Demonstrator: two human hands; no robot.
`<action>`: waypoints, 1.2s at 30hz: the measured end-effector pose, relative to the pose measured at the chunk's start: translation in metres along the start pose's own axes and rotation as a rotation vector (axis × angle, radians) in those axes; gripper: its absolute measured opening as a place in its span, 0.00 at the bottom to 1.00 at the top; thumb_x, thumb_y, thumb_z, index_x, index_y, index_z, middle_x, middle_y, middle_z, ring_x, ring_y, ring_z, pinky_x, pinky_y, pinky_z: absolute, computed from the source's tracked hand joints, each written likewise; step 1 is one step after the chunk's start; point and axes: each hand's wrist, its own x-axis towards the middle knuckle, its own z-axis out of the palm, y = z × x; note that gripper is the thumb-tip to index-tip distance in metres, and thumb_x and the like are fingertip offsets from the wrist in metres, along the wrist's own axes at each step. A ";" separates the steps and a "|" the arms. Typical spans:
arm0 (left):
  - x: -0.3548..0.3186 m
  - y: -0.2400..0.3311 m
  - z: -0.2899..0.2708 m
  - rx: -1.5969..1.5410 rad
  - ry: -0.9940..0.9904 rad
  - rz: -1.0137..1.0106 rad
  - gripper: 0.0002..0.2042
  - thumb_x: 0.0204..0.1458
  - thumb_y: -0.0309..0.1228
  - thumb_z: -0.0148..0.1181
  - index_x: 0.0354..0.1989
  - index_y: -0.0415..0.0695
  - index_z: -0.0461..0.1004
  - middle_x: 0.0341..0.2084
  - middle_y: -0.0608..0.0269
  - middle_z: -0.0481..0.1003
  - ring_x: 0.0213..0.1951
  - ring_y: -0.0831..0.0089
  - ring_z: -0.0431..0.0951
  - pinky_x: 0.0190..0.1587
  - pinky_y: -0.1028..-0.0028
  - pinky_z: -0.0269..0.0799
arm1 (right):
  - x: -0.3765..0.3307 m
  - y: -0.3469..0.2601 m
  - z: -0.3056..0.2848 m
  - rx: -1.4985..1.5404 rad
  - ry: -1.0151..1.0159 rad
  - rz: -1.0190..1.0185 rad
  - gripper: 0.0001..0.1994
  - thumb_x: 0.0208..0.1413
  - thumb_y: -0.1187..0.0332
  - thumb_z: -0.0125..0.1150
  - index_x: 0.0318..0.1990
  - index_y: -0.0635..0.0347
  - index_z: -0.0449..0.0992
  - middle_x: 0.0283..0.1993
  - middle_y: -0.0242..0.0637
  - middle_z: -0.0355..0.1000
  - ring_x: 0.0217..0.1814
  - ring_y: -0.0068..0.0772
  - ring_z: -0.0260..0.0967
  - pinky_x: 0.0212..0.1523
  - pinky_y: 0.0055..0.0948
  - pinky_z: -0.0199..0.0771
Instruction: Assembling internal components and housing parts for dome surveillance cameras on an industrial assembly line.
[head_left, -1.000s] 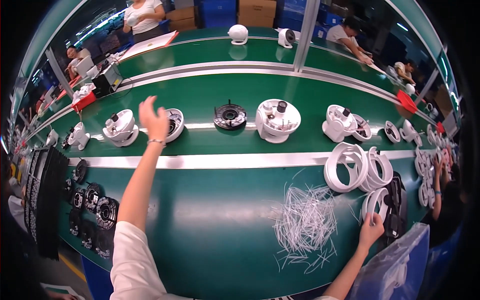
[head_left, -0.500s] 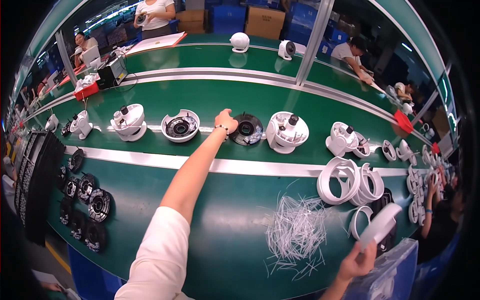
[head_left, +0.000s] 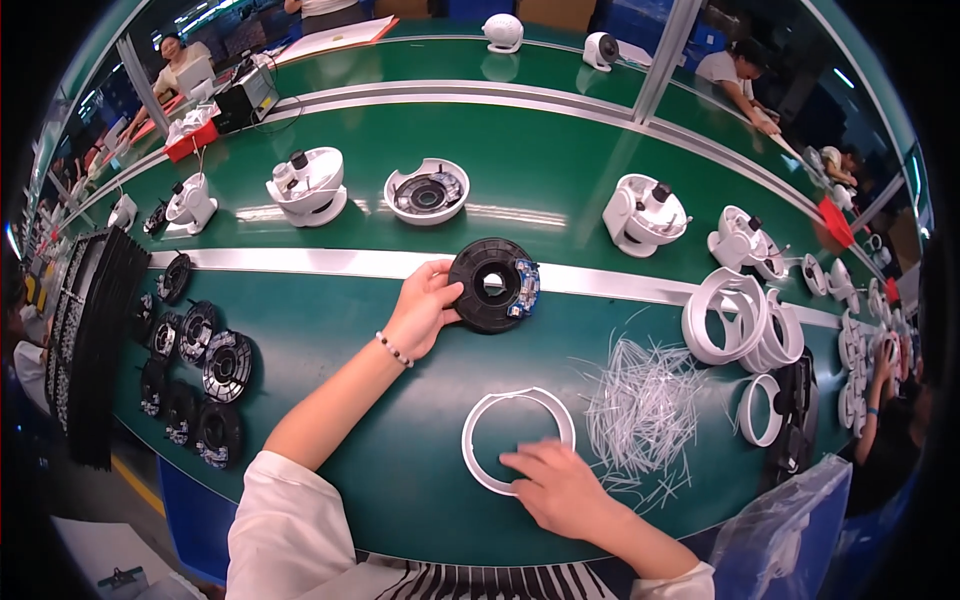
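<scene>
Disc (head_left: 489, 313) juts rightward from the left grip (head_left: 420, 312), pinched by its edge.

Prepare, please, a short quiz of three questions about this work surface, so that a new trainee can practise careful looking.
1. Which hand of the person holds the black disc?
2. True or false: the heap of thin white strips lies to the right of the white ring nearest the right hand.
3. What colour is the small circuit board on the held disc? A) red B) blue C) yellow

Key:
1. The left hand.
2. True.
3. B.
</scene>
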 end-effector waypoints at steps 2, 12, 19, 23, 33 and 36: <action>-0.011 -0.011 -0.012 -0.029 -0.030 0.056 0.11 0.48 0.18 0.43 0.41 0.39 0.57 0.37 0.58 0.67 0.38 0.72 0.71 0.38 0.72 0.72 | 0.015 -0.006 -0.012 -0.057 -0.109 0.135 0.23 0.30 0.55 0.64 0.33 0.59 0.69 0.56 0.46 0.50 0.60 0.51 0.42 0.54 0.58 0.39; -0.032 -0.021 -0.012 -0.120 -0.103 0.104 0.12 0.48 0.18 0.44 0.41 0.41 0.56 0.37 0.60 0.66 0.37 0.75 0.70 0.37 0.75 0.72 | 0.045 -0.010 -0.010 0.049 0.115 0.393 0.46 0.22 0.54 0.69 0.53 0.63 0.53 0.57 0.55 0.43 0.59 0.57 0.41 0.54 0.52 0.43; -0.053 -0.025 -0.009 -0.191 -0.221 0.026 0.13 0.49 0.19 0.44 0.43 0.42 0.54 0.39 0.60 0.67 0.39 0.75 0.70 0.38 0.76 0.70 | 0.051 0.013 -0.028 0.301 0.776 0.535 0.52 0.18 0.58 0.73 0.55 0.66 0.49 0.58 0.52 0.46 0.60 0.46 0.45 0.57 0.37 0.47; -0.072 -0.029 -0.001 -0.194 -0.369 -0.050 0.17 0.47 0.18 0.45 0.45 0.42 0.53 0.43 0.59 0.64 0.44 0.73 0.67 0.42 0.76 0.66 | 0.070 0.002 -0.021 0.201 0.676 0.471 0.53 0.22 0.56 0.72 0.56 0.67 0.45 0.59 0.54 0.43 0.60 0.51 0.42 0.57 0.40 0.45; -0.084 -0.004 -0.018 -0.621 -0.535 -0.553 0.35 0.46 0.60 0.33 0.56 0.44 0.52 0.52 0.57 0.57 0.54 0.64 0.56 0.56 0.63 0.50 | 0.090 -0.019 -0.003 0.185 0.586 0.340 0.56 0.17 0.56 0.75 0.57 0.67 0.44 0.60 0.57 0.41 0.61 0.52 0.44 0.56 0.39 0.50; -0.084 -0.008 -0.025 -0.716 -0.520 -0.618 0.33 0.49 0.57 0.29 0.54 0.43 0.56 0.52 0.56 0.57 0.54 0.63 0.57 0.56 0.63 0.50 | 0.089 -0.020 -0.005 0.275 0.513 0.370 0.56 0.17 0.56 0.74 0.57 0.67 0.44 0.59 0.55 0.42 0.60 0.51 0.46 0.55 0.38 0.50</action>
